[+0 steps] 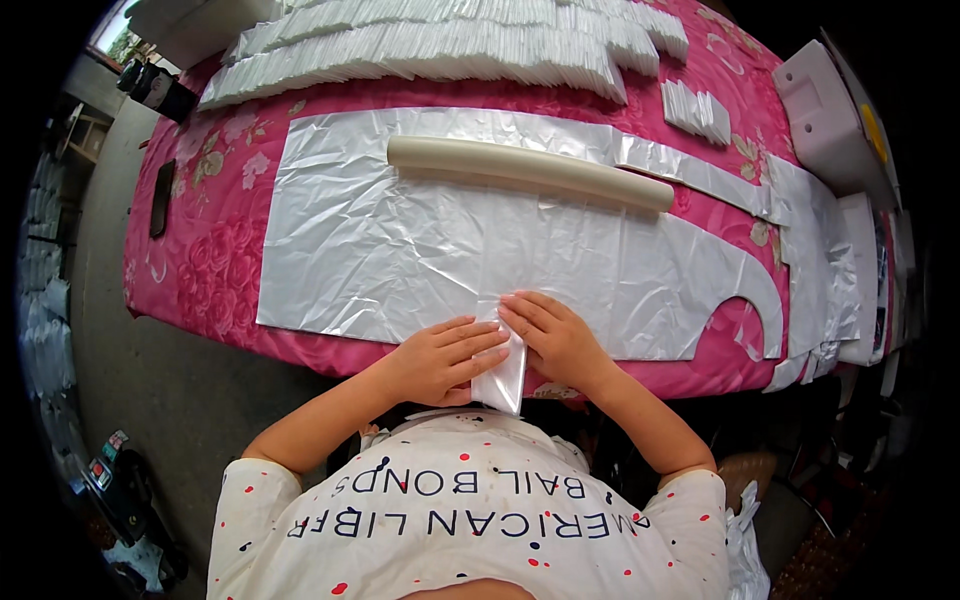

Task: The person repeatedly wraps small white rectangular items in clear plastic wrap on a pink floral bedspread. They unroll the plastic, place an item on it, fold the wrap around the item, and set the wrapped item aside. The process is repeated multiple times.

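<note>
A folded strip of shiny white plastic film [505, 378] lies at the table's near edge, its lower end reaching toward my shirt. My left hand [445, 360] rests across it from the left, fingers stretched out flat on the film. From the right, my right hand [552, 342] lies along its other edge with extended fingers, the tips near the strip's top; its thumb is hidden. Beneath and beyond both hands spreads a large wrinkled white plastic sheet [340, 240], with a rounded cut-out at its right end. A beige tube [530, 172] lies across the sheet's far part.
Rows of folded white plastic packets [420, 60] line the back of the pink flowered tablecloth [225, 270], with a smaller pile [697, 112] at right. A dark phone-like object [162, 198] lies at left, near a black container [157, 90]. White foam boxes [830, 120] stand at right.
</note>
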{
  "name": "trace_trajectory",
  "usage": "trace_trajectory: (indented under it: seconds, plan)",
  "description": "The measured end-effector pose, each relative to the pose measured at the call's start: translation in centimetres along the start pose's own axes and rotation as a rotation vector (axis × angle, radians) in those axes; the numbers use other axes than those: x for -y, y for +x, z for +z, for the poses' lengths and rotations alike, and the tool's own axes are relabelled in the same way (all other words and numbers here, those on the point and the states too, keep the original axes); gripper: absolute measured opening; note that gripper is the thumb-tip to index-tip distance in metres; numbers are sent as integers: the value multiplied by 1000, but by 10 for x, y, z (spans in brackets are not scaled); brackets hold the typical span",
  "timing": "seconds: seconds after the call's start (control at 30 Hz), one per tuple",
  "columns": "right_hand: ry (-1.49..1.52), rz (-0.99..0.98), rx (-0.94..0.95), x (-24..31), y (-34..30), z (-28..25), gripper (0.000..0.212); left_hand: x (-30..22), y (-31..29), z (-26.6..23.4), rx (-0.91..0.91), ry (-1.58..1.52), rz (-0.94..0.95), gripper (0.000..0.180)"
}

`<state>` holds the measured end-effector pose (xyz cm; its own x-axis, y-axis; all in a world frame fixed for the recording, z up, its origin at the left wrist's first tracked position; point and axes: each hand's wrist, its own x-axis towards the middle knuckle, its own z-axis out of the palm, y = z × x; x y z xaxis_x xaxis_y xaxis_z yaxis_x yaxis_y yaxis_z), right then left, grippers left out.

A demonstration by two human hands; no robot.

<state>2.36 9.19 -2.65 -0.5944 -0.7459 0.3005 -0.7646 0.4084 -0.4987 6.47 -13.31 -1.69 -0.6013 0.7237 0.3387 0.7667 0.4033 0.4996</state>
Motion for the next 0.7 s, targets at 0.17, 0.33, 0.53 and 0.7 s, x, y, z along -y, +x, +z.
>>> trace_trajectory:
  seconds: [0.17,0.33,0.53,0.7]
  plan:
    - [-68,1,-89,-3,3,0,33,16,5,-7,77,-1,-159,84]
    - [73,121,-140,-10,11,-4,25,24,12,-6,-47,-290,-338,79]
    - [711,1011,81,-17,49,-27,18,30,27,-1,-433,-560,-675,59]
    - [739,1084,176,-27,54,-28,22,17,31,7,-32,71,-329,70]
